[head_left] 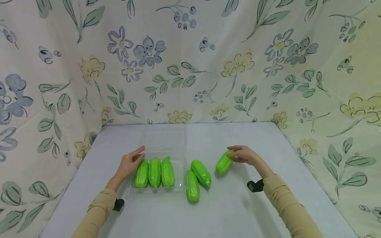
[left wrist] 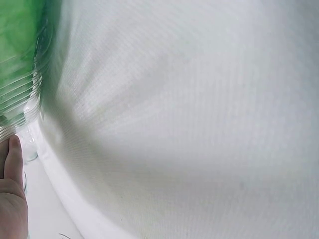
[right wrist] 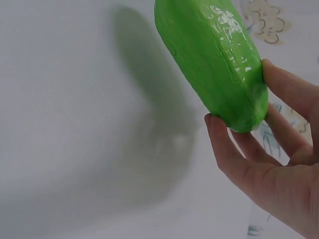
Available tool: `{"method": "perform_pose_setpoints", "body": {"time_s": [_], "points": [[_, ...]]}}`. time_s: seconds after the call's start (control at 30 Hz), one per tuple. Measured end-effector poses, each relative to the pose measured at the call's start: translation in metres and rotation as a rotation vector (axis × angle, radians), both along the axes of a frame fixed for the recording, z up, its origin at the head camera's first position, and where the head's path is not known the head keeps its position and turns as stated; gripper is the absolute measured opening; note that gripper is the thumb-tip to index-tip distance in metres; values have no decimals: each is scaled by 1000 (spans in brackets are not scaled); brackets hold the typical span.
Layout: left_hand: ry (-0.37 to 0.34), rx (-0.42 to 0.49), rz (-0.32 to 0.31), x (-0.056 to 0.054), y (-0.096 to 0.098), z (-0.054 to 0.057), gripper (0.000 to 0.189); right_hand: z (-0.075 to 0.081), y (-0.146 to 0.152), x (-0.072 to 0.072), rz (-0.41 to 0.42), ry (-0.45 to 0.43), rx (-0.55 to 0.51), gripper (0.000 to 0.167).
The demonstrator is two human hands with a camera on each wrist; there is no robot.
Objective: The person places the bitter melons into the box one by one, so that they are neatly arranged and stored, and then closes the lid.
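A clear plastic clamshell box [head_left: 179, 172] lies unfolded on the table, with three glossy, plump green cucumbers [head_left: 154, 173] side by side in its near half. At the box's left edge is my left hand [head_left: 128, 164], thumb and forefinger apart; in the left wrist view its fingers [left wrist: 15, 162] touch the ridged plastic rim. My right hand [head_left: 244, 154] grips another green cucumber [right wrist: 212, 59] by one end, fingertips and thumb around it. That cucumber tilts above the table, its shadow beside it in the right wrist view.
Two more green cucumbers, one lying nearer [head_left: 192, 186] and one behind it [head_left: 201, 173], rest against each other just right of the box. The box's transparent lid half [head_left: 163, 136] extends toward the back of the white table [head_left: 220, 211]. Floral cloth [head_left: 184, 96] hangs behind and at both sides.
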State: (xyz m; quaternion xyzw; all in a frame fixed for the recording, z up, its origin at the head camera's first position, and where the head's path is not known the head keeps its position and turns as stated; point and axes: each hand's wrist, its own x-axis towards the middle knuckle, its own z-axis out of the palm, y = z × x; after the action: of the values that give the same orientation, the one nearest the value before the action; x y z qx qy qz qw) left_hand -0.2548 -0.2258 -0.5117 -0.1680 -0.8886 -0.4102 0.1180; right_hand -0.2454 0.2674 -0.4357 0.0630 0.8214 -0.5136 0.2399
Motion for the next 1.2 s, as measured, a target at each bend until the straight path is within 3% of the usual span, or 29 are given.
{"method": "perform_pose_setpoints", "body": {"time_s": [0.47, 0.77, 1.2], "points": [[67, 10, -13, 1, 1, -2, 41, -7, 2, -10, -66, 55, -51, 62], [14, -5, -13, 1, 0, 0, 42, -12, 3, -15, -122, 81, -93, 61], [13, 4, -13, 1, 1, 0, 41, -11, -6, -19, -163, 95, -185, 61]]}}
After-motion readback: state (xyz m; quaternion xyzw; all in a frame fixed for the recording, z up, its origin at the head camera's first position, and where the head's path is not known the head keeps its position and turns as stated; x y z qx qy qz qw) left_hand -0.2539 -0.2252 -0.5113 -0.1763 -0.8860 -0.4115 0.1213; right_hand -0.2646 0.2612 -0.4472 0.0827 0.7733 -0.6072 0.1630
